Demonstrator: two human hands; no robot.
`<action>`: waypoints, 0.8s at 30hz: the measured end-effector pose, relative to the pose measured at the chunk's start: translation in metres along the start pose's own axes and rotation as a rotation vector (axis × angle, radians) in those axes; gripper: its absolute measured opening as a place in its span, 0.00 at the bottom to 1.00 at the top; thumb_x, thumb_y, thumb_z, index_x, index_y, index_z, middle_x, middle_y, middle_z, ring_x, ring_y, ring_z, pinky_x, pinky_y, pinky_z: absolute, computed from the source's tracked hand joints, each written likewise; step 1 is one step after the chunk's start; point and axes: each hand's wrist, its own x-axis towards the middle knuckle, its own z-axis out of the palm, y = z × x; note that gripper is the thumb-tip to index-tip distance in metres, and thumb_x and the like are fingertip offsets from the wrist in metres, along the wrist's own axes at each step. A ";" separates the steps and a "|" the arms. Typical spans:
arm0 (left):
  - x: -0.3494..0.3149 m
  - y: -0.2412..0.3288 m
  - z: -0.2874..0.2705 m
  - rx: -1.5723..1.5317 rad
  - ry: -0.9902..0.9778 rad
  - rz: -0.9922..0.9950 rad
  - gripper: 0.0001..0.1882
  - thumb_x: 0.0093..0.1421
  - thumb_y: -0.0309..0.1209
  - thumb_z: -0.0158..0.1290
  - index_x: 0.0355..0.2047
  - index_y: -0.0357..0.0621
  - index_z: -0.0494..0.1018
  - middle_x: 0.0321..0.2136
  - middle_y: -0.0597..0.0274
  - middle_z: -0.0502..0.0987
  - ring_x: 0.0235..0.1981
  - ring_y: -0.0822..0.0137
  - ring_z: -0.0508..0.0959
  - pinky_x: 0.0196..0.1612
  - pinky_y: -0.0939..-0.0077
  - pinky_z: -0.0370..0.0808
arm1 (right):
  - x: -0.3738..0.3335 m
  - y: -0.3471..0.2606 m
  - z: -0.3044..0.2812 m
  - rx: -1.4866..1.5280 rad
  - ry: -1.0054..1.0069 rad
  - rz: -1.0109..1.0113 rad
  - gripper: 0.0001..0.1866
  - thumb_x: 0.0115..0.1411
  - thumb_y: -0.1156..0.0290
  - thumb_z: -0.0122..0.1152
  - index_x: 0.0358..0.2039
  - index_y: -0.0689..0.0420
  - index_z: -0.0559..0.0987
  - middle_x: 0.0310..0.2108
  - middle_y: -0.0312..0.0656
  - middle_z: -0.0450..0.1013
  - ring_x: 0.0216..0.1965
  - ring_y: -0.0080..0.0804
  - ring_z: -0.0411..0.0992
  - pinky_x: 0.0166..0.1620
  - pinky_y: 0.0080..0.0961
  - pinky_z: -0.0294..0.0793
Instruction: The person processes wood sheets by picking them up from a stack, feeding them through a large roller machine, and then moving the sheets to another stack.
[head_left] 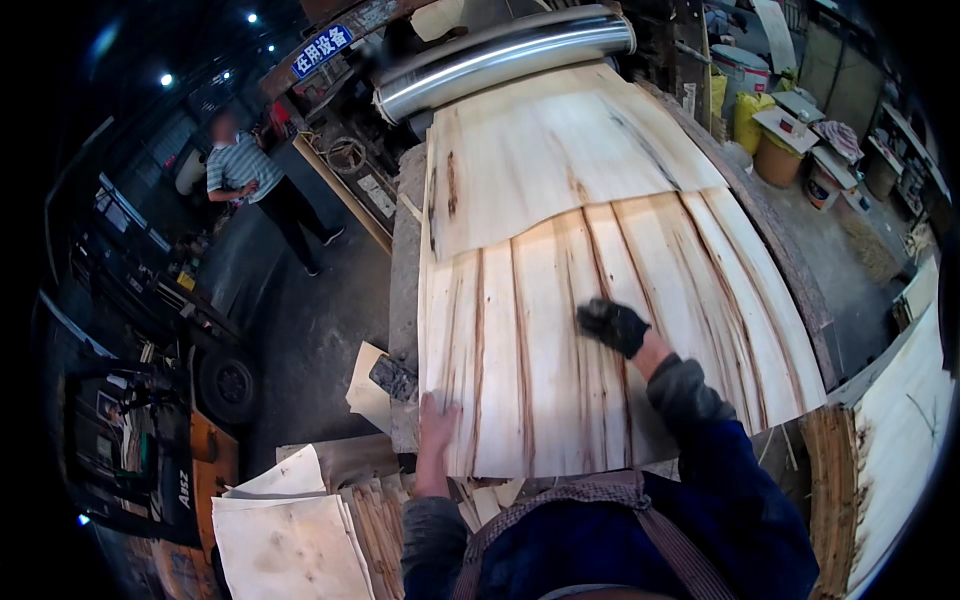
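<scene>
My right hand [613, 327], in a dark glove, is over the middle of a pale wood veneer sheet [555, 370] with brown streaks. Its fingers point left and look loosely bent, with nothing visible in them. At the near left edge of that sheet rests my bare left hand [438, 425], slightly blurred, thumb and fingers apart. Another veneer sheet [560, 150], lighter and wavy at its near edge, overlaps the far part of the streaked one. Its far end lies by a shiny metal roller [510, 62].
A person [250, 175] in a striped shirt stands at the left, beyond the machine frame. Nearer are a forklift [205, 470] and stacked veneer pieces [290, 545]. Buckets [778, 160] and a yellow sack [752, 120] stand at the far right. More veneer [905, 430] is at the near right.
</scene>
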 end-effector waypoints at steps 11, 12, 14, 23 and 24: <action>0.009 0.031 -0.077 -0.709 -0.167 -0.228 0.21 0.48 0.16 0.47 0.46 0.32 0.66 0.37 0.55 0.74 0.37 0.67 0.74 0.41 0.77 0.71 | -0.218 0.071 0.094 0.082 0.028 0.427 0.24 0.57 0.66 0.50 0.53 0.60 0.62 0.51 0.53 0.63 0.53 0.48 0.62 0.54 0.43 0.63; 0.010 0.032 -0.083 -0.821 -0.154 -0.184 0.20 0.48 0.14 0.45 0.44 0.32 0.67 0.36 0.55 0.74 0.36 0.68 0.75 0.41 0.77 0.71 | -0.227 0.076 0.089 0.046 0.052 0.406 0.23 0.58 0.66 0.50 0.52 0.61 0.63 0.49 0.53 0.65 0.51 0.47 0.64 0.54 0.41 0.63; 0.013 0.039 -0.097 -0.820 -0.172 -0.123 0.21 0.47 0.13 0.44 0.44 0.31 0.66 0.36 0.55 0.75 0.36 0.68 0.75 0.42 0.78 0.70 | -0.248 0.086 0.076 0.038 0.127 0.372 0.20 0.59 0.65 0.49 0.49 0.63 0.65 0.45 0.52 0.68 0.48 0.45 0.67 0.52 0.38 0.66; -0.017 0.057 -0.133 -1.065 -0.300 -0.165 0.23 0.48 0.12 0.40 0.47 0.30 0.64 0.40 0.51 0.73 0.40 0.65 0.74 0.45 0.75 0.70 | -0.294 0.076 0.079 -0.275 0.564 0.259 0.14 0.58 0.63 0.51 0.34 0.62 0.73 0.28 0.45 0.73 0.31 0.37 0.73 0.39 0.33 0.74; -0.023 0.049 -0.129 -1.091 -0.299 -0.186 0.23 0.49 0.13 0.40 0.48 0.30 0.64 0.41 0.51 0.73 0.41 0.65 0.74 0.45 0.75 0.70 | -0.299 0.074 0.078 -0.255 0.561 0.216 0.13 0.57 0.64 0.52 0.33 0.62 0.73 0.26 0.44 0.72 0.30 0.37 0.73 0.40 0.34 0.73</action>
